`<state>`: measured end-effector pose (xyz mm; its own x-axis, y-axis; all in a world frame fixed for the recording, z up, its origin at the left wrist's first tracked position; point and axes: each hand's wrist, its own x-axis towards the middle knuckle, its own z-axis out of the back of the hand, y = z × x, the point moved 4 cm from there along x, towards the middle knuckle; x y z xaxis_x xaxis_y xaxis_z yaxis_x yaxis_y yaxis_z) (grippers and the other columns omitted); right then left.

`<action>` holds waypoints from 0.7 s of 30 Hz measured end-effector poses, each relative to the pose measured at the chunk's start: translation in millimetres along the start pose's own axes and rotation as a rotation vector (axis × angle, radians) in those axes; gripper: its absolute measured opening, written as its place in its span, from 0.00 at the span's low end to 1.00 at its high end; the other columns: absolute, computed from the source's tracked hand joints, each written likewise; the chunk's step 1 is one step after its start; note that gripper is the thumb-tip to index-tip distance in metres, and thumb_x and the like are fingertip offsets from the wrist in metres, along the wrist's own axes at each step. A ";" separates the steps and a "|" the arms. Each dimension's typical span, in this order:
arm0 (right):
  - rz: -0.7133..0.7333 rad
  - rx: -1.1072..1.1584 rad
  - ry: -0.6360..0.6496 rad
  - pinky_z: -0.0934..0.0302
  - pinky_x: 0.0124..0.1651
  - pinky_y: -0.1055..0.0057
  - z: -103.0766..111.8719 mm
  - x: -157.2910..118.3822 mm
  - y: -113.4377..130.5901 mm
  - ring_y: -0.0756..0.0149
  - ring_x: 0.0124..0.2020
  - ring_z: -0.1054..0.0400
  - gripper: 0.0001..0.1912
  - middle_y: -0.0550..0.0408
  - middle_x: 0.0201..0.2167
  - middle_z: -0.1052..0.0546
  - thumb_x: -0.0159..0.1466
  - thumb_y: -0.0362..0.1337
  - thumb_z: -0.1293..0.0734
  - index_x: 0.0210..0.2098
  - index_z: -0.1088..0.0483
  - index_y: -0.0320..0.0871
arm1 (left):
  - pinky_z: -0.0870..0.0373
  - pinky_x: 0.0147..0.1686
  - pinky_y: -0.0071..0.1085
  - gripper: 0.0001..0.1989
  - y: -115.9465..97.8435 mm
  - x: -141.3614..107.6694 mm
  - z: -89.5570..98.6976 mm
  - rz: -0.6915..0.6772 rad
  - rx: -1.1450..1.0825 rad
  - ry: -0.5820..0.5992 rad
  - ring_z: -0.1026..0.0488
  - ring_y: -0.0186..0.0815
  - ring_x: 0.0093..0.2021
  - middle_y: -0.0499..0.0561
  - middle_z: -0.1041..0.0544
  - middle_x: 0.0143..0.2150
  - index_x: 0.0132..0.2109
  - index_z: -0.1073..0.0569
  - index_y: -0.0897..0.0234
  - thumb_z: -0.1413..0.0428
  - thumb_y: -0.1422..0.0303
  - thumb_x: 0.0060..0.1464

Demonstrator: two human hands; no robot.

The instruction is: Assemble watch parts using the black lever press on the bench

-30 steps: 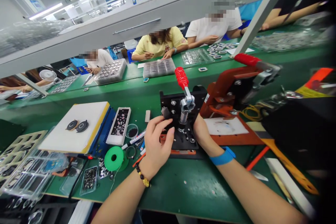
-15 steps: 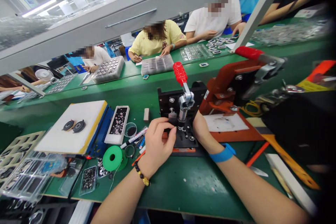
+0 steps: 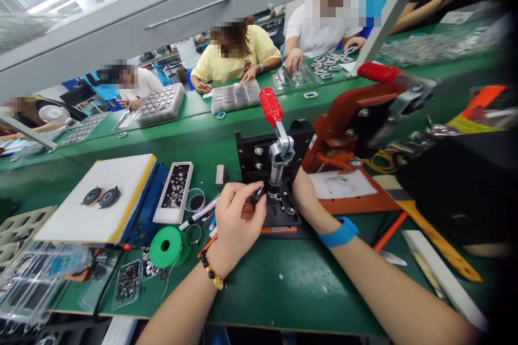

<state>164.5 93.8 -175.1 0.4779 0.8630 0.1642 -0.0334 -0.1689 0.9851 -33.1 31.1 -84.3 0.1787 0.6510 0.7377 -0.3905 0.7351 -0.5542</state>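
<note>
A small black part (image 3: 258, 194) is pinched between the thumb and fingers of my left hand (image 3: 238, 218), just left of the black clamp press. The press (image 3: 279, 159) stands upright with its red handle (image 3: 271, 106) raised above a metal plunger. My right hand (image 3: 305, 199) reaches behind the right side of the press. Its fingers are hidden there, so what they touch cannot be seen. Under the plunger lies a black base plate (image 3: 283, 214) with small metal pins.
An orange press (image 3: 343, 113) stands right of the black one. Left are a white pad (image 3: 97, 194) with two round parts, a parts tray (image 3: 175, 193) and a green spool (image 3: 165, 247). A brush (image 3: 441, 237) lies right. People sit across the bench.
My left hand has drawn slightly away from the plunger, and a black part now shows between its fingers. The whole view has shifted a little. Across the bench, a person's hand has moved over a tray.
</note>
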 end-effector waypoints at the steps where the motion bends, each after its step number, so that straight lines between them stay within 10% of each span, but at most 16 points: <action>1: -0.002 0.002 0.003 0.36 0.56 0.58 0.1 -0.2 0.0 0.55 0.42 0.27 0.30 0.54 0.37 0.17 0.58 0.67 0.36 0.34 0.23 0.45 | 0.26 0.40 0.27 0.11 0.4 1.5 0.6 0.021 0.002 0.006 0.26 0.32 0.38 0.50 0.26 0.40 0.52 0.22 0.62 0.40 0.74 0.64; 10: 0.012 0.018 0.032 0.37 0.58 0.61 -0.6 -1.8 -3.6 0.55 0.47 0.27 0.30 0.54 0.41 0.17 0.61 0.65 0.37 0.38 0.22 0.45 | 0.32 0.31 0.24 0.10 12.1 -4.5 -5.2 0.232 -0.129 0.062 0.31 0.28 0.25 0.40 0.31 0.26 0.48 0.25 0.62 0.35 0.68 0.62; 21: 0.010 0.023 0.046 0.35 0.52 0.60 -1.7 -4.4 5.5 0.55 0.42 0.28 0.26 0.55 0.37 0.18 0.62 0.61 0.39 0.35 0.24 0.45 | 0.28 0.37 0.30 0.09 7.2 -1.9 -3.8 0.055 -0.082 0.150 0.27 0.33 0.35 0.48 0.22 0.38 0.51 0.24 0.60 0.37 0.68 0.65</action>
<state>160.7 89.8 -170.3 0.4371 0.8819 0.1766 -0.0173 -0.1881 0.9820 -32.9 36.0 -91.2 0.2938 0.7070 0.6433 -0.3297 0.7066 -0.6261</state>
